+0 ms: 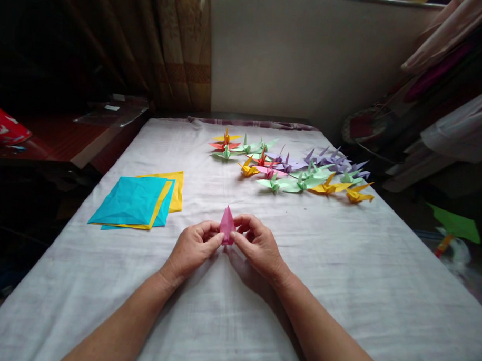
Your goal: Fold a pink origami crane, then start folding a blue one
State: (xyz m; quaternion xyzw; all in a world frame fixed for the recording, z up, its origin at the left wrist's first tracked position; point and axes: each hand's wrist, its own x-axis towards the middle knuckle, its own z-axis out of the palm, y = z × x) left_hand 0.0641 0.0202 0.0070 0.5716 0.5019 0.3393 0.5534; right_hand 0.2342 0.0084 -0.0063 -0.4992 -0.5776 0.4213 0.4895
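Observation:
A small piece of pink origami paper (pixel 227 226), folded to a narrow point at the top, is held upright just above the cloth. My left hand (pixel 194 248) pinches its left edge between thumb and fingers. On the opposite edge, my right hand (pixel 259 245) grips it the same way, thumb in front. Both thumbs sit near the lower part of the folded paper. Fingertips behind it are partly hidden.
A white cloth (pixel 340 289) covers the table. Blue and yellow paper sheets (pixel 131 200) lie stacked at left. Several folded paper cranes (pixel 300 183) in green, yellow, purple and red stand at back right. Hanging clothes (pixel 464 125) are beyond the right edge.

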